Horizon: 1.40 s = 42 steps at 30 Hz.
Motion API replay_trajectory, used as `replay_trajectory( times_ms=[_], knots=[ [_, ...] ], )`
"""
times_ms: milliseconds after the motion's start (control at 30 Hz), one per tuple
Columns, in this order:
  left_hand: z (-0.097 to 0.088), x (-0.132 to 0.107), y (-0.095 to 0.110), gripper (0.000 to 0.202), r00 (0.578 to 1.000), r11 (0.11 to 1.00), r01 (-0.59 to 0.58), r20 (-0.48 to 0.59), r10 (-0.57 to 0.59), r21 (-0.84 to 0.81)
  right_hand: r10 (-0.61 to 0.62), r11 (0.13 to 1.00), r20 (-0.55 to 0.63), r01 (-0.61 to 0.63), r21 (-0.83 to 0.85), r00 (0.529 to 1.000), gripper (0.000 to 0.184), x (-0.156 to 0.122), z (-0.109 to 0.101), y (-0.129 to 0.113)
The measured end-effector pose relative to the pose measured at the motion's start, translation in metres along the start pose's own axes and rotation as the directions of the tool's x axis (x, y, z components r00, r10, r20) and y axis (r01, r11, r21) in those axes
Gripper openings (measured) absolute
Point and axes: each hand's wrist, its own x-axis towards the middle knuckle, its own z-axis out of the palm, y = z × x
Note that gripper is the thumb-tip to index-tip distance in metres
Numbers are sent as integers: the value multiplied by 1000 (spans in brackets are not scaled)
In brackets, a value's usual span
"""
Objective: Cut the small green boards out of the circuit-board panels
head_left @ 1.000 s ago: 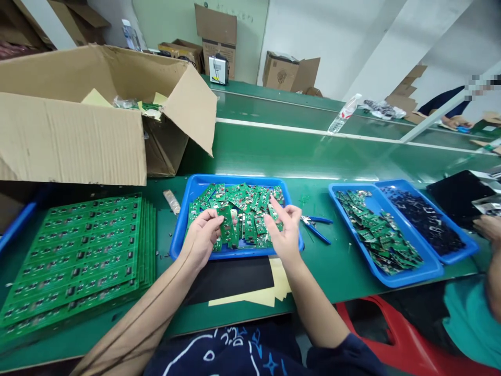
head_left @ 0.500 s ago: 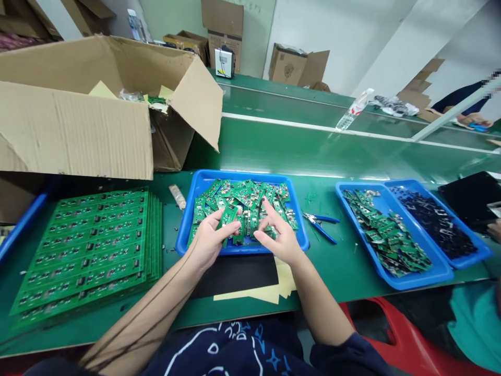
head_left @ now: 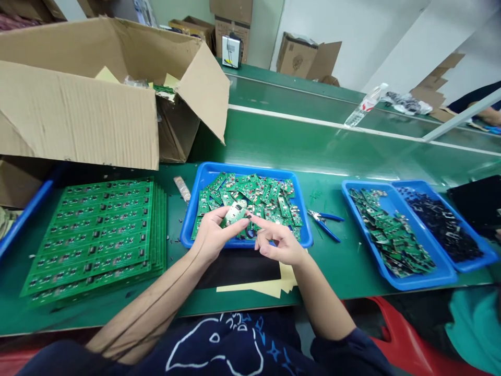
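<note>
A small circuit board (head_left: 236,213) is gripped by the left hand (head_left: 213,235) over the blue tray (head_left: 250,167); the right hand (head_left: 279,246) is held open, its forefinger apparently just touching the board.

Green circuit boards (head_left: 254,196), bright blue tray (head_left: 242,168); navy shirt (head_left: 238,339), white line pattern (head_left: 187,344).

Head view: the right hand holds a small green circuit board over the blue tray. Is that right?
No, the head view shows the left hand holding the circuit board over the blue tray; the right hand only reaches toward it.
</note>
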Motion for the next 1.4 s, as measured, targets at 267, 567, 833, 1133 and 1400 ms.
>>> replay_trajectory(
  times_ms=[267,567,833,1133,1400],
  knots=[
    [3,0,6,25,995,996,83,54,-84,20,-151,830,-263,-22,-557,953,33,6,-3,-7],
    [5,-1,2,21,985,988,155,74,-154,-10,-3,970,-519,-123,-207,855,20,11,1,-2],
    [12,-1,2,27,975,980,183,141,-170,-85,172,980,-475,-198,-5,863,16,16,18,-1],
    [3,7,-2,28,988,980,99,96,-117,171,-201,838,-376,-40,-544,905,20,13,2,-13],
    [6,4,3,25,964,938,-2,250,-91,348,-220,667,-181,12,-745,959,24,13,5,-2]
  ],
)
